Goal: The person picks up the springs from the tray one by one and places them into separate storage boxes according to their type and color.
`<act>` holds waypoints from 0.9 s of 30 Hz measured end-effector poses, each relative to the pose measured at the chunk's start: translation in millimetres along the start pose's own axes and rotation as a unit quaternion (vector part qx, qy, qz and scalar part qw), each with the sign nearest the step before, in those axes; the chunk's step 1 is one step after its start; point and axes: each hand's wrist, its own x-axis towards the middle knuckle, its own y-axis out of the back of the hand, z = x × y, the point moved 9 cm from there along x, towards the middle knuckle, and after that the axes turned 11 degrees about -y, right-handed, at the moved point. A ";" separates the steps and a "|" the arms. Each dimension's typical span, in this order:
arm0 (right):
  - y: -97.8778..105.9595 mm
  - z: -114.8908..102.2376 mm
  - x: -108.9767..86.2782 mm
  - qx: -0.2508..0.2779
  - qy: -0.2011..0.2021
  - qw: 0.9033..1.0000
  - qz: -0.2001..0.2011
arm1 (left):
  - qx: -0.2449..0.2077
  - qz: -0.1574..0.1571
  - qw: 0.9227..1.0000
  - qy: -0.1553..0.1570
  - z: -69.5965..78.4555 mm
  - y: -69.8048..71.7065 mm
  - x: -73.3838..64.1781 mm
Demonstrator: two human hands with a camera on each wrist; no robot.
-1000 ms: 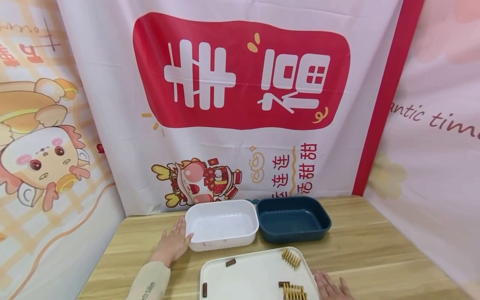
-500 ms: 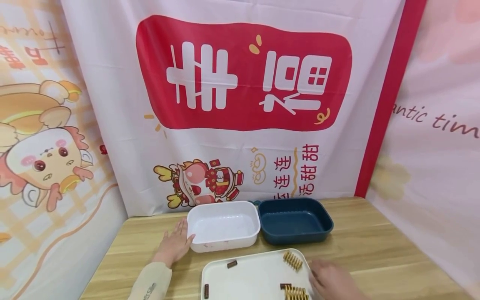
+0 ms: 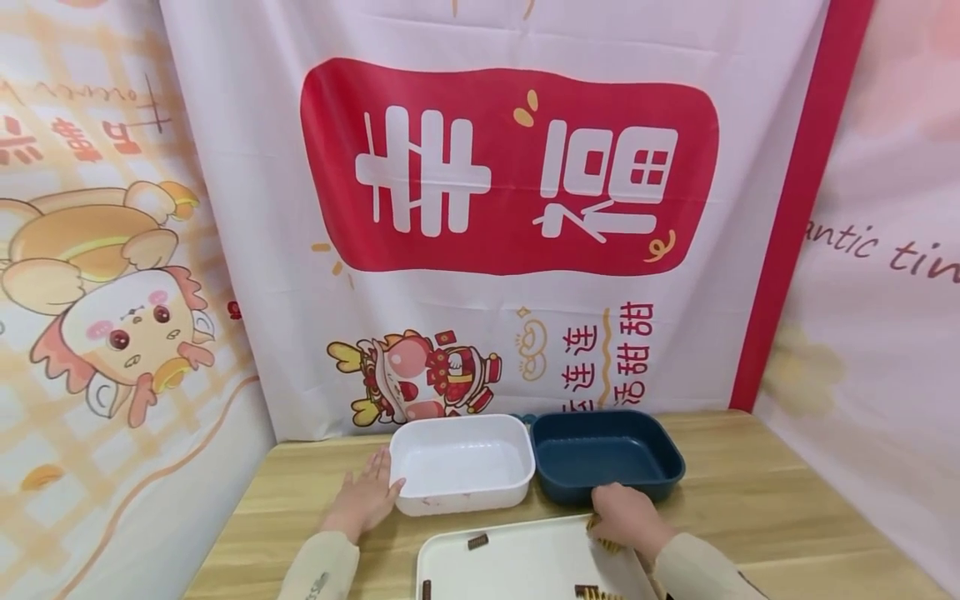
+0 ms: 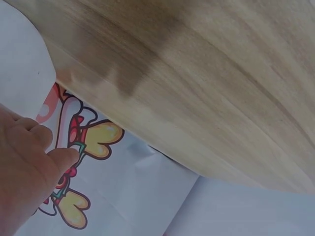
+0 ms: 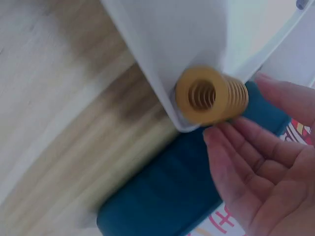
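Note:
My right hand reaches over the far right corner of the cream tray, at a gold coil spring. In the right wrist view, the spring lies inside the tray corner, with thumb and fingers parted on either side of it; a small gap seems to show between fingertips and coil. My left hand rests flat against the left side of the white bin, thumb at its front corner. Another gold spring and small dark brown springs lie on the tray, partly cut off by the frame.
A dark blue bin stands to the right of the white one, both behind the tray. The wooden table extends on both sides. A printed cloth hangs behind the table's far edge.
My right hand has moved from beside the tray's right edge, up and left, to the gold spring in the far corner. The left hand keeps its place; the head view has shifted slightly.

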 end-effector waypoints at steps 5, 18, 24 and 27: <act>-7.3 -2.1 2.1 -0.006 0.003 1.000 0.008 | -0.002 0.005 1.000 0.001 -0.5 -2.9 1.2; -11.5 -9.0 1.8 -0.013 0.038 0.998 0.046 | 0.007 -0.015 1.000 0.000 2.2 4.4 0.3; -14.8 -6.5 3.0 -0.010 0.033 0.999 0.032 | 0.008 -0.021 1.000 0.002 2.0 2.3 0.0; -16.9 -6.2 3.8 -0.010 0.037 0.999 0.027 | 0.005 -0.023 1.000 0.002 2.8 2.1 -0.2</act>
